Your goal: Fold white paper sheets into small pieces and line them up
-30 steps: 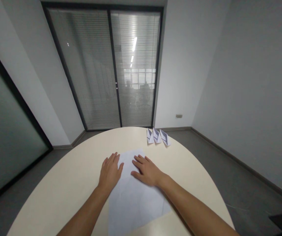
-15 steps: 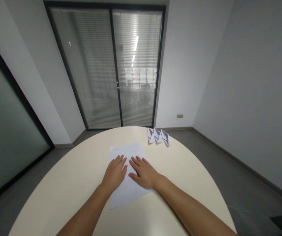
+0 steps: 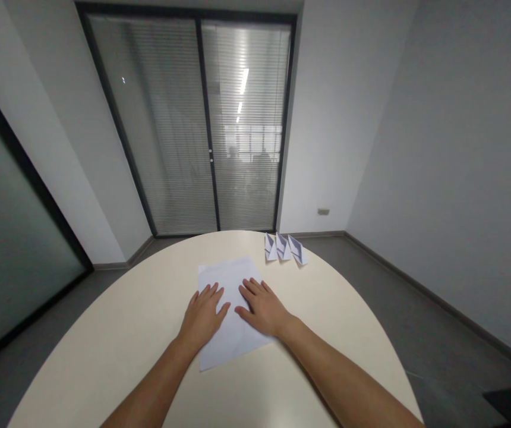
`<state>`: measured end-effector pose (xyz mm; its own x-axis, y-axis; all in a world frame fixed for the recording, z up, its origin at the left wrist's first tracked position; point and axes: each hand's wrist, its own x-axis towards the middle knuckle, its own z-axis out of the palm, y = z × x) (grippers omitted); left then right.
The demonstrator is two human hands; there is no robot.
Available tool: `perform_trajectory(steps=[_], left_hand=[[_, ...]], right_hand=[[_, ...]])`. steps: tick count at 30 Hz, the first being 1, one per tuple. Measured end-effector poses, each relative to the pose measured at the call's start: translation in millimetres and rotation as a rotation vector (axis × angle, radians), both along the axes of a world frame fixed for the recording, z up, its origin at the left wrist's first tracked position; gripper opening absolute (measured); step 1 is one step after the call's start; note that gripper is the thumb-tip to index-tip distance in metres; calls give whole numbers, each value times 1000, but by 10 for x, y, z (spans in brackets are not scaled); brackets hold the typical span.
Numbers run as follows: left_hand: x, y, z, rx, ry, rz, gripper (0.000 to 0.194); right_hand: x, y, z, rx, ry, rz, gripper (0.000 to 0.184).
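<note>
A big round table (image 3: 126,345) has a sheet of white paper (image 3: 236,339) lying flat, in from the far edge. The left hand (image 3: 202,315) and right hand (image 3: 262,306) rest on its sides, fingers loose, gripping nothing. Three little folded paper shapes (image 3: 283,249) sit by the table's far edge, on the right.

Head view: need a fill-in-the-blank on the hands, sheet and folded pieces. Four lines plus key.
1. The sheet of paper under the left hand and the right hand is ____ in colour.
2. There are ____ folded pieces on the table.
3. Seen from the person, the folded pieces sit near the ____ edge of the table.
4. Of the person's two hands, the ____ one is nearer to the folded pieces.

Missing words: white; three; far; right
</note>
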<state>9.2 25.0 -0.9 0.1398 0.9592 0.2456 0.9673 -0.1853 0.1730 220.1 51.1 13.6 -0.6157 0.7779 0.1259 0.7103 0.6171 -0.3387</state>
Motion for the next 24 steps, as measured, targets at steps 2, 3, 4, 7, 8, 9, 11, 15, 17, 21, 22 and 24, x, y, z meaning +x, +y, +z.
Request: perform_trajectory(steps=[2,3,4,7,8,9,11,15,17,21,22,24], left_hand=[[-15,-2,35,36,-17,5,42],[-20,-8,54,54,-26,1,40],[-22,-19,71,71,-36,-11,38],[-5,-73,86,87,-70,-92,36],[7,-96,79,77,-78,-129,37],[22,-118,69,61,-82,-165,40],[51,-156,50,23,-76,-215,45],[80,-157,63,-41,-47,-197,48],[74,-123,81,-47,-34,-159,46],[37,-52,86,-6,-14,-58,42],[26,-43,82,4,-12,-37,41],[4,-41,72,22,-20,-19,39]], right_hand=[[15,-39,23,-5,6,103,75],[21,-51,32,-19,3,143,77],[26,-56,39,-34,0,159,80],[33,-22,54,-45,0,119,79],[35,-3,59,-41,4,106,77],[40,16,65,-34,10,97,75],[55,38,81,-14,26,89,68],[96,14,120,7,27,94,63],[112,-12,135,-23,5,121,71],[133,-30,149,-69,-30,176,84],[138,-26,151,-72,-35,195,88],[146,-10,155,-82,-46,238,97]])
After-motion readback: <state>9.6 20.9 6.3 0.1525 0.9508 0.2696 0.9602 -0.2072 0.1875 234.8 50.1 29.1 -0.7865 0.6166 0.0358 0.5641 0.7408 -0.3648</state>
